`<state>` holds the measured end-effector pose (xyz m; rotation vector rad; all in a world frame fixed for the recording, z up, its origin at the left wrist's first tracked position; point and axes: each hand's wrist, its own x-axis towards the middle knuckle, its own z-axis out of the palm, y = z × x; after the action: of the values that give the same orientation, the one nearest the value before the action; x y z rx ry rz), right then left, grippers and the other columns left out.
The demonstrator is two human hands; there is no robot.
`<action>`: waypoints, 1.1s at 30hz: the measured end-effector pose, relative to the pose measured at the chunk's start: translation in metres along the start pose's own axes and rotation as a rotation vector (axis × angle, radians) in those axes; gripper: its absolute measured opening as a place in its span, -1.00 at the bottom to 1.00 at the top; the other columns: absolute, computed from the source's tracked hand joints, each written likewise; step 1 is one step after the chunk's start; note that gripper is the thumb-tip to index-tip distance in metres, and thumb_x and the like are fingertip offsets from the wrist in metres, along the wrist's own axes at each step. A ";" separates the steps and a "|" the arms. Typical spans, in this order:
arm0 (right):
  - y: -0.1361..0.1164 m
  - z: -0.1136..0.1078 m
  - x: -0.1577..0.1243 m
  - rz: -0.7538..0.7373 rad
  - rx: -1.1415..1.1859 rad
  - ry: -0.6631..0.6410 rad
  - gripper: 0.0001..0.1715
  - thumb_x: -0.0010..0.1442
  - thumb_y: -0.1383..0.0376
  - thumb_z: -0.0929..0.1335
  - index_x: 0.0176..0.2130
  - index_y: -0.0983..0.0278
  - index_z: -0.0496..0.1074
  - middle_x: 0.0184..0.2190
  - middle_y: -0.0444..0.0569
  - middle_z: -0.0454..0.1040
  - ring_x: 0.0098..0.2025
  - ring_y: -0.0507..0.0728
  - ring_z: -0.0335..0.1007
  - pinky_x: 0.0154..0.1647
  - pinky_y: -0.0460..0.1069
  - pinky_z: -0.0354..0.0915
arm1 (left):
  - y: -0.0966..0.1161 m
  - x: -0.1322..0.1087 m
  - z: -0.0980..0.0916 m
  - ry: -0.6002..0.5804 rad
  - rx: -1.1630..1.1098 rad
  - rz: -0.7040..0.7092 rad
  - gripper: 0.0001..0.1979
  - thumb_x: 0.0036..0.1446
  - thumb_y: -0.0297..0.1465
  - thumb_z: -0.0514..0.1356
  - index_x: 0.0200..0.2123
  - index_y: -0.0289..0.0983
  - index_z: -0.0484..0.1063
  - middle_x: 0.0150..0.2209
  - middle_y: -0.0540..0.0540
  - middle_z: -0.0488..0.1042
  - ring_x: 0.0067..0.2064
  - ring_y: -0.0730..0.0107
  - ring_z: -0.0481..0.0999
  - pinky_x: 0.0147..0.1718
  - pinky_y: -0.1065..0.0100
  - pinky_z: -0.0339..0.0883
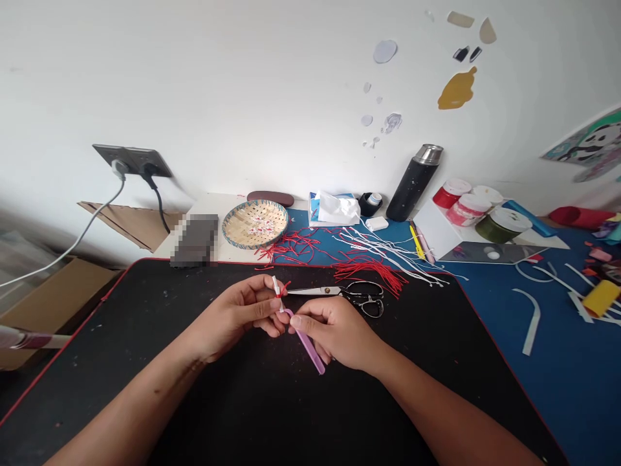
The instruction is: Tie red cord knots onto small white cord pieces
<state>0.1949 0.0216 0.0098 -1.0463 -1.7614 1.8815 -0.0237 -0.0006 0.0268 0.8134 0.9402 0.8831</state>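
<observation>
Between the thumb and fingers of my left hand is a small piece of white and red knotted cord, its white end pointing up and a short red end sticking out to the right. My right hand grips a slim purple plastic tool with a curved tip. That tip meets the lower end of the cord piece at my left fingertips; whether it passes through the knot is too small to tell. Just beyond both hands lie black-handled scissors, blades toward the left hand.
Red cords and white cords lie behind the black mat and over its far edge. A woven basket holds small red-and-white pieces. Farther right stand a tissue box, a black flask and several spools.
</observation>
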 end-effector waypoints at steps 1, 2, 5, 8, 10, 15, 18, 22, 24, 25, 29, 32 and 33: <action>0.000 0.000 0.000 0.007 0.036 -0.012 -0.61 0.36 0.05 0.37 -0.31 0.31 0.53 -0.74 -0.25 0.30 -0.73 -0.04 0.18 -0.70 -0.15 0.06 | 0.000 0.000 0.000 -0.002 0.003 0.003 -0.73 0.12 -0.37 0.47 -0.19 -0.29 0.49 -0.40 -0.12 0.66 -0.38 0.30 0.68 -0.42 0.44 0.56; 0.001 0.000 0.001 0.015 0.067 -0.020 -0.60 0.34 0.03 0.38 -0.31 0.31 0.53 -0.75 -0.26 0.29 -0.74 -0.04 0.16 -0.72 -0.16 0.04 | 0.000 0.000 0.000 -0.004 0.006 0.006 -0.73 0.13 -0.37 0.47 -0.19 -0.29 0.49 -0.41 -0.12 0.65 -0.37 0.28 0.68 -0.42 0.44 0.55; 0.001 0.000 0.002 0.048 0.157 -0.038 -0.58 0.29 0.01 0.41 -0.34 0.32 0.53 -0.78 -0.27 0.26 -0.76 -0.05 0.13 -0.74 -0.16 0.02 | -0.001 -0.001 0.001 -0.003 0.027 0.022 -0.73 0.12 -0.37 0.48 -0.18 -0.28 0.49 -0.41 -0.11 0.65 -0.35 0.24 0.69 -0.41 0.42 0.54; 0.001 0.000 0.003 0.089 0.230 -0.043 -0.58 0.25 0.00 0.43 -0.36 0.32 0.54 -0.80 -0.29 0.24 -0.77 -0.05 0.10 -0.74 -0.16 0.00 | -0.001 -0.001 0.001 0.001 0.048 0.029 -0.70 0.09 -0.38 0.50 -0.17 -0.28 0.49 -0.39 -0.10 0.66 -0.33 0.24 0.69 -0.39 0.41 0.54; 0.000 0.000 0.003 0.115 0.249 -0.037 -0.59 0.23 0.02 0.44 -0.37 0.32 0.54 -0.80 -0.29 0.22 -0.77 -0.06 0.08 -0.74 -0.16 -0.02 | -0.001 -0.001 0.001 0.003 0.066 0.025 -0.68 0.08 -0.37 0.50 -0.17 -0.27 0.48 -0.38 -0.09 0.66 -0.33 0.26 0.69 -0.38 0.40 0.53; 0.000 0.001 0.004 0.137 0.266 -0.053 -0.57 0.25 0.01 0.44 -0.41 0.32 0.51 -0.82 -0.29 0.19 -0.77 -0.05 0.09 -0.73 -0.14 -0.01 | 0.001 -0.001 0.005 -0.026 0.132 0.011 -0.71 0.12 -0.34 0.48 -0.19 -0.27 0.46 -0.39 -0.07 0.64 -0.33 0.29 0.67 -0.34 0.39 0.53; 0.002 0.002 0.004 0.127 0.254 -0.066 -0.53 0.27 -0.01 0.43 -0.45 0.28 0.43 -0.82 -0.31 0.16 -0.76 -0.04 0.12 -0.72 -0.14 -0.01 | 0.002 -0.001 0.006 -0.034 0.158 0.007 -0.72 0.11 -0.34 0.48 -0.22 -0.27 0.47 -0.40 -0.04 0.63 -0.35 0.32 0.66 -0.34 0.39 0.52; 0.005 0.002 0.004 0.062 0.152 -0.049 -0.49 0.33 -0.06 0.38 -0.39 0.30 0.47 -0.75 -0.25 0.27 -0.72 -0.04 0.18 -0.67 -0.15 0.08 | 0.000 0.001 0.003 0.003 0.152 0.003 -0.73 0.09 -0.36 0.49 -0.23 -0.27 0.48 -0.41 -0.04 0.62 -0.35 0.31 0.66 -0.35 0.39 0.52; 0.008 0.002 0.005 0.015 0.094 0.012 -0.50 0.35 -0.07 0.36 -0.35 0.30 0.48 -0.69 -0.22 0.33 -0.68 -0.03 0.23 -0.63 -0.14 0.16 | -0.002 0.002 0.000 0.037 0.115 0.004 -0.72 0.06 -0.39 0.50 -0.23 -0.27 0.49 -0.41 -0.05 0.62 -0.35 0.31 0.66 -0.37 0.41 0.53; 0.009 0.001 0.006 -0.014 0.064 0.046 -0.51 0.36 -0.06 0.35 -0.33 0.29 0.48 -0.66 -0.20 0.37 -0.66 -0.02 0.26 -0.61 -0.13 0.19 | -0.003 0.003 -0.002 0.052 0.087 0.003 -0.71 0.05 -0.40 0.51 -0.23 -0.28 0.50 -0.41 -0.05 0.62 -0.36 0.31 0.66 -0.38 0.42 0.53; 0.014 -0.001 0.006 -0.160 -0.086 0.150 -0.63 0.40 0.02 0.35 -0.14 0.26 0.55 -0.46 -0.12 0.50 -0.53 0.01 0.41 -0.46 -0.10 0.30 | -0.008 0.007 -0.006 0.100 -0.056 -0.001 -0.69 -0.01 -0.45 0.54 -0.23 -0.30 0.53 -0.41 -0.06 0.63 -0.41 0.36 0.66 -0.44 0.48 0.54; 0.015 0.000 0.004 -0.272 -0.296 0.226 -0.72 0.36 0.16 0.41 0.02 0.18 0.56 -0.41 -0.12 0.54 -0.46 0.04 0.43 -0.39 -0.09 0.29 | -0.010 0.009 -0.006 0.117 -0.123 -0.014 -0.69 -0.03 -0.47 0.55 -0.25 -0.32 0.54 -0.42 -0.07 0.64 -0.44 0.39 0.65 -0.46 0.51 0.55; 0.015 0.000 0.004 -0.307 -0.366 0.240 -0.71 0.34 0.21 0.42 0.06 0.16 0.55 -0.40 -0.12 0.56 -0.44 0.04 0.42 -0.38 -0.09 0.28 | -0.011 0.010 -0.006 0.119 -0.137 -0.019 -0.69 -0.02 -0.47 0.55 -0.25 -0.33 0.54 -0.42 -0.08 0.64 -0.44 0.40 0.65 -0.47 0.52 0.55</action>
<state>0.1956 0.0219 -0.0056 -1.0024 -2.0260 1.2284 -0.0232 0.0045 0.0117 0.6387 0.9783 0.9770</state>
